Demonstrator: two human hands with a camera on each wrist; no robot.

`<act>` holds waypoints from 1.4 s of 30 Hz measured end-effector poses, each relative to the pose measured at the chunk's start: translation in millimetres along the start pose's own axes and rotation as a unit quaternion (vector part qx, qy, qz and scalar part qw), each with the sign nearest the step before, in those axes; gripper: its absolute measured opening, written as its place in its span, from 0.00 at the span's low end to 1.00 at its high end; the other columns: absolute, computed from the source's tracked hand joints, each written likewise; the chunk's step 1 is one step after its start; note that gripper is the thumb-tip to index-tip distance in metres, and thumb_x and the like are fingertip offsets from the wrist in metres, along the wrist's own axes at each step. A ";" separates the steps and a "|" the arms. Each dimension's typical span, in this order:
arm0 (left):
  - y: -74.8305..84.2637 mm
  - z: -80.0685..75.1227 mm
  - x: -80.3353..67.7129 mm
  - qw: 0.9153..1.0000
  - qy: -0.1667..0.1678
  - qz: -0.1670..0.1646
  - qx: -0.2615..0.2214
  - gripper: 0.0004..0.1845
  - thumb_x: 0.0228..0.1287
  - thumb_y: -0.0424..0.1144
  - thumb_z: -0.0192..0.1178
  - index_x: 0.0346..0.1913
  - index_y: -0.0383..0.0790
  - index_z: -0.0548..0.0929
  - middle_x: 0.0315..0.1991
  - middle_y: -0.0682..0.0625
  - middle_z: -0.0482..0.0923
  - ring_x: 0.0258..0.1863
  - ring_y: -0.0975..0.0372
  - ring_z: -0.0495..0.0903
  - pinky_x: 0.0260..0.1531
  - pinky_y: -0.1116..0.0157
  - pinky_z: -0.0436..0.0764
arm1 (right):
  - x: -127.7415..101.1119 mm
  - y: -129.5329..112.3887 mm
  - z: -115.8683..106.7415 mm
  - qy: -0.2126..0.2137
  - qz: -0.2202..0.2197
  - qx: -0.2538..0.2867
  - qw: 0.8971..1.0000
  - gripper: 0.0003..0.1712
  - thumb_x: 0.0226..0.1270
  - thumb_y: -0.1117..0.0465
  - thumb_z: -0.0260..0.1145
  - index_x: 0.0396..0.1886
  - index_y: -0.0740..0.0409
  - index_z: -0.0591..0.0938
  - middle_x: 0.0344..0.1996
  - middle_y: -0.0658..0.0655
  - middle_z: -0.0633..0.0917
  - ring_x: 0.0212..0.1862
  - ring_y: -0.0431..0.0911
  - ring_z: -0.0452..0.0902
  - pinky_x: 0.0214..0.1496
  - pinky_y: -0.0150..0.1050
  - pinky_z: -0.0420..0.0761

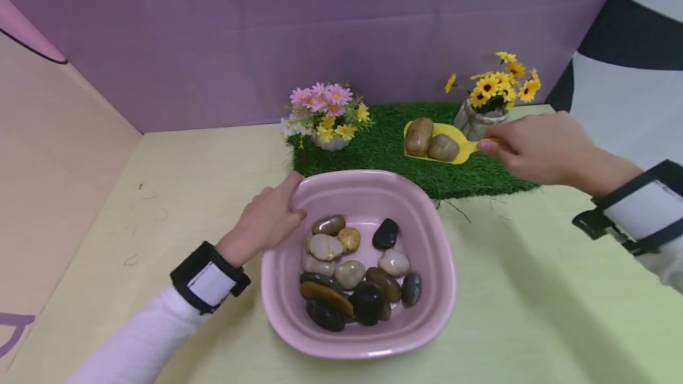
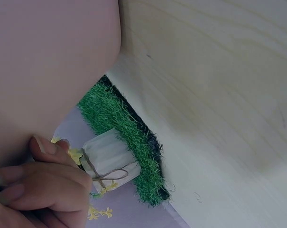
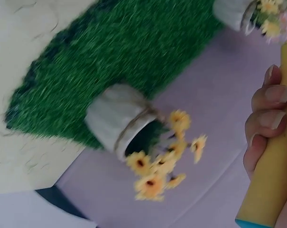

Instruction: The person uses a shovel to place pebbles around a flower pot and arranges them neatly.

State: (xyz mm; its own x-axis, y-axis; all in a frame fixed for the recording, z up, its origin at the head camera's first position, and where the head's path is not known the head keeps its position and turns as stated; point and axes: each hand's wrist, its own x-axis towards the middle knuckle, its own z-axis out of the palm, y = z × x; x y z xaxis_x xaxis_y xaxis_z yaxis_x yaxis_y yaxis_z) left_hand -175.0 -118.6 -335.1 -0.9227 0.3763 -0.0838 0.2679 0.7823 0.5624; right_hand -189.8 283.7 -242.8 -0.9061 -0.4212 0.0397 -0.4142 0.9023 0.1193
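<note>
My right hand point(image 1: 539, 147) grips the handle of a yellow toy shovel point(image 1: 463, 146), raised over the grass mat. Two brown stones point(image 1: 419, 136) lie side by side on its blade. In the right wrist view, fingers point(image 3: 271, 118) curl round the yellow handle point(image 3: 269, 183). My left hand point(image 1: 269, 212) holds the upper left rim of a pink basin point(image 1: 448, 253), fingers curled over the edge. Several smooth stones, black, brown and pale, lie inside the basin, most of them heaped toward its near side; a black stone point(image 1: 385, 234) lies farther back.
Behind the basin lies a green artificial grass mat point(image 1: 384, 123). A pot of pink and yellow flowers point(image 1: 328, 114) stands on its left, a pot of yellow flowers point(image 1: 482, 111) at its right. A purple partition point(image 1: 341, 28) closes off the back of the pale wooden table point(image 1: 213, 165).
</note>
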 end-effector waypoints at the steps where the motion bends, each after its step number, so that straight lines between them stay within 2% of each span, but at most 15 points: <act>1: 0.5 -0.3 0.2 1.000 -0.001 -0.001 -0.001 0.26 0.66 0.37 0.55 0.66 0.42 0.65 0.41 0.35 0.83 0.16 0.62 0.81 0.10 0.69 0.80 | 0.0 4.9 0.3 -0.006 0.007 -0.002 1.000 0.18 0.78 0.48 0.50 0.25 0.47 0.73 0.12 0.48 0.66 0.18 0.43 0.62 0.17 0.35 0.57; 5: 1.0 -1.7 1.2 1.000 0.001 -0.001 0.001 0.26 0.66 0.37 0.54 0.66 0.42 0.65 0.42 0.36 0.83 0.16 0.62 0.81 0.10 0.69 0.80 | -0.4 21.7 0.6 -0.031 0.039 -0.003 0.999 0.20 0.79 0.45 0.47 0.32 0.48 0.77 0.14 0.49 0.71 0.21 0.43 0.68 0.18 0.38 0.63; 10: 0.6 -2.1 2.5 1.000 0.003 0.004 -0.001 0.25 0.66 0.37 0.54 0.65 0.42 0.65 0.40 0.36 0.83 0.16 0.62 0.81 0.10 0.69 0.80 | -1.3 39.7 6.4 -0.044 0.060 -0.008 0.997 0.24 0.79 0.43 0.44 0.25 0.49 0.72 0.15 0.50 0.71 0.20 0.44 0.68 0.18 0.38 0.62; 12: 0.8 -1.7 3.0 1.000 0.003 0.005 0.000 0.25 0.66 0.37 0.54 0.65 0.42 0.65 0.40 0.36 0.83 0.16 0.62 0.81 0.10 0.69 0.80 | -2.0 46.3 9.2 -0.053 0.067 -0.006 0.996 0.24 0.79 0.43 0.43 0.26 0.50 0.72 0.15 0.51 0.71 0.20 0.44 0.68 0.18 0.38 0.62; 18: 1.1 -0.4 3.4 1.000 0.004 0.005 -0.006 0.25 0.66 0.37 0.54 0.66 0.43 0.65 0.41 0.35 0.83 0.16 0.62 0.81 0.10 0.69 0.80 | -4.4 65.9 17.1 -0.081 0.091 -0.013 0.992 0.26 0.79 0.44 0.42 0.41 0.56 0.80 0.23 0.53 0.81 0.23 0.45 0.75 0.20 0.44 0.70; 21: 0.8 0.0 2.6 1.000 0.002 0.005 -0.010 0.25 0.66 0.37 0.54 0.66 0.42 0.65 0.41 0.35 0.83 0.16 0.62 0.81 0.10 0.69 0.80 | -6.1 74.1 23.0 -0.089 0.102 -0.019 0.991 0.27 0.79 0.44 0.42 0.44 0.57 0.81 0.24 0.53 0.83 0.24 0.46 0.76 0.21 0.46 0.72; 23: 0.1 0.1 1.7 1.000 0.001 0.005 -0.009 0.25 0.66 0.37 0.54 0.65 0.42 0.65 0.41 0.35 0.83 0.15 0.63 0.81 0.10 0.69 0.80 | -8.0 79.0 27.6 -0.097 0.107 -0.022 0.989 0.28 0.79 0.44 0.41 0.44 0.58 0.81 0.22 0.52 0.81 0.23 0.47 0.75 0.21 0.46 0.72; 30: -1.6 0.0 -0.3 1.000 -0.002 -0.001 -0.004 0.25 0.67 0.37 0.53 0.66 0.41 0.65 0.40 0.35 0.83 0.15 0.62 0.80 0.10 0.69 0.80 | -15.7 94.3 44.9 -0.115 0.123 -0.030 0.985 0.28 0.79 0.42 0.39 0.28 0.53 0.74 0.17 0.52 0.72 0.22 0.46 0.70 0.21 0.40 0.65; 32: -1.7 0.3 0.0 1.000 -0.002 0.001 -0.004 0.25 0.67 0.37 0.54 0.66 0.41 0.65 0.41 0.35 0.83 0.15 0.62 0.80 0.10 0.69 0.80 | -19.1 99.8 49.6 -0.124 0.128 -0.031 0.984 0.28 0.79 0.42 0.39 0.30 0.55 0.76 0.18 0.52 0.74 0.23 0.47 0.71 0.21 0.42 0.67; 36: -1.6 0.7 0.8 1.000 -0.001 0.002 -0.005 0.25 0.67 0.38 0.54 0.66 0.41 0.65 0.42 0.34 0.83 0.16 0.62 0.81 0.10 0.69 0.80 | -26.0 110.1 58.9 -0.144 0.144 -0.025 0.979 0.34 0.79 0.41 0.38 0.45 0.63 0.81 0.23 0.55 0.82 0.26 0.50 0.77 0.24 0.50 0.77; 38: -1.4 0.7 1.0 1.000 -0.001 0.000 -0.005 0.25 0.67 0.38 0.54 0.66 0.42 0.65 0.42 0.34 0.83 0.16 0.62 0.81 0.10 0.69 0.80 | -29.0 113.9 63.7 -0.149 0.153 -0.021 0.977 0.36 0.78 0.41 0.37 0.48 0.66 0.80 0.24 0.55 0.82 0.26 0.50 0.77 0.25 0.51 0.78; 42: -1.4 0.8 1.0 1.000 -0.001 0.000 -0.006 0.25 0.67 0.37 0.54 0.66 0.41 0.65 0.42 0.34 0.83 0.15 0.62 0.81 0.10 0.69 0.80 | -34.6 119.9 70.8 -0.154 0.166 -0.013 0.974 0.33 0.79 0.43 0.39 0.40 0.64 0.81 0.19 0.54 0.77 0.24 0.48 0.74 0.23 0.46 0.75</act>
State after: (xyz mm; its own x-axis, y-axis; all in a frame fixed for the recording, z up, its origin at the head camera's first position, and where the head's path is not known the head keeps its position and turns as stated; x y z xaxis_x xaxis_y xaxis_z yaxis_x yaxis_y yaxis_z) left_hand -176.0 -119.0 -336.6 -0.9220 0.3777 -0.0857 0.2648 0.7763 0.5721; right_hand -214.3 412.9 -300.1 -0.9742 -0.0554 -0.2187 -0.0953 0.9797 0.1762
